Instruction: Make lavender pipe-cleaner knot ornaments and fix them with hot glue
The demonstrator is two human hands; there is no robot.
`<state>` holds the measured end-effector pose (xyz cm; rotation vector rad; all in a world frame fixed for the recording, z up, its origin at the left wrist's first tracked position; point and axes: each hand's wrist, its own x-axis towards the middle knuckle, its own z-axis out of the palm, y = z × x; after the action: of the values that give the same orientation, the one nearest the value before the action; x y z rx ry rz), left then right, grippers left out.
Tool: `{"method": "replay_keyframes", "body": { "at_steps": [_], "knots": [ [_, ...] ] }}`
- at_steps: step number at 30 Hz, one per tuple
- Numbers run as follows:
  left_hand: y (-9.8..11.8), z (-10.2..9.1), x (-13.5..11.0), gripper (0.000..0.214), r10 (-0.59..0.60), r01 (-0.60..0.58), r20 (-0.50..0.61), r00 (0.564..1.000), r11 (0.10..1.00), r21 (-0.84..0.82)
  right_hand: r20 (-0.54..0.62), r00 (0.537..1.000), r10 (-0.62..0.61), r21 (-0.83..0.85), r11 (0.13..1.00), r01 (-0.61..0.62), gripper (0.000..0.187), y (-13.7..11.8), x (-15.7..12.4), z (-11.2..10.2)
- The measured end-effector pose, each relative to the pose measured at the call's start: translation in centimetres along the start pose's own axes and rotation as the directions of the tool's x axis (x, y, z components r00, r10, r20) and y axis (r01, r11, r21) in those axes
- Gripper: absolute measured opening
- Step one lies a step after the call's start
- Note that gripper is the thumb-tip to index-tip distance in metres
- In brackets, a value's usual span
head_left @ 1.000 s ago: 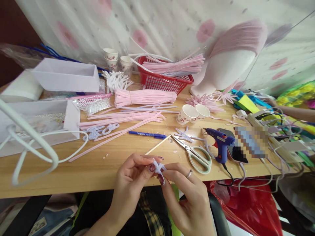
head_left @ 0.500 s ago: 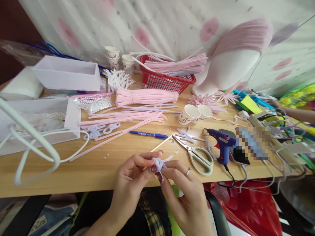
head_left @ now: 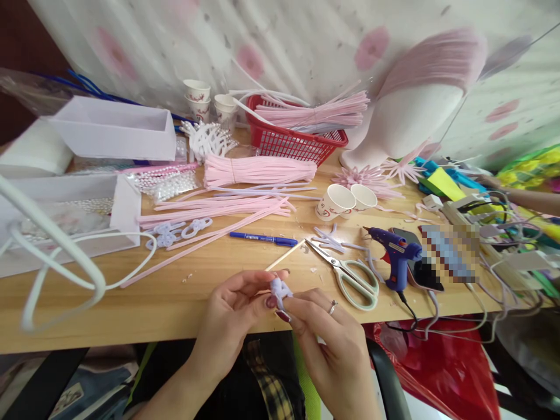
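Observation:
Between my hands, just over the table's front edge, is a small piece of pale lilac pipe cleaner (head_left: 280, 287), bent into a loop. My left hand (head_left: 238, 312) pinches it from the left with thumb and fingers. On the other side my right hand (head_left: 326, 332), with a ring on one finger, grips its lower right part; the fingertips partly hide it. A thin wooden stick (head_left: 286, 255) points out beyond my left fingers; its near end is hidden behind them. Scissors with pale green handles (head_left: 343, 274) lie just past my right hand, beside lilac offcuts (head_left: 330, 239).
A blue pen (head_left: 263, 239), pink pipe cleaners (head_left: 260, 171), finished lilac loops (head_left: 168, 234) and paper cups (head_left: 335, 202) lie ahead. At right are a glue gun (head_left: 396, 256), a phone and cables. A red basket (head_left: 293, 143) and foam head stand behind. Another person's arm (head_left: 525, 198) reaches in far right.
The lilac piece has turned in my fingers, and the loose end that stuck out to the right is now folded in. My right fingers have shifted slightly.

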<state>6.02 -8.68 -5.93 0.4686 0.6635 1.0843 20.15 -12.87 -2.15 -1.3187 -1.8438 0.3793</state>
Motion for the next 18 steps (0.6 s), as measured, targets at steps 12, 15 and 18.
{"method": "replay_keyframes", "body": {
  "at_steps": [12,15,18],
  "knots": [
    [0.01,-0.30,-0.27,0.027,-0.058,0.059,-0.020,0.998,0.998,0.026,0.000,1.000,0.022,-0.025,0.999,-0.022,0.025,0.56,-0.41,-0.17],
    [-0.09,-0.33,-0.43,0.022,0.032,-0.030,-0.018,0.999,0.992,0.122,-0.007,1.000,0.020,0.040,0.999,-0.020,0.026,0.52,-0.33,-0.43],
    [-0.09,-0.55,-0.65,0.018,0.125,-0.127,0.023,0.992,0.964,0.231,-0.021,0.999,0.028,0.096,0.995,-0.025,0.022,0.67,-0.37,-0.57]
  ]
}}
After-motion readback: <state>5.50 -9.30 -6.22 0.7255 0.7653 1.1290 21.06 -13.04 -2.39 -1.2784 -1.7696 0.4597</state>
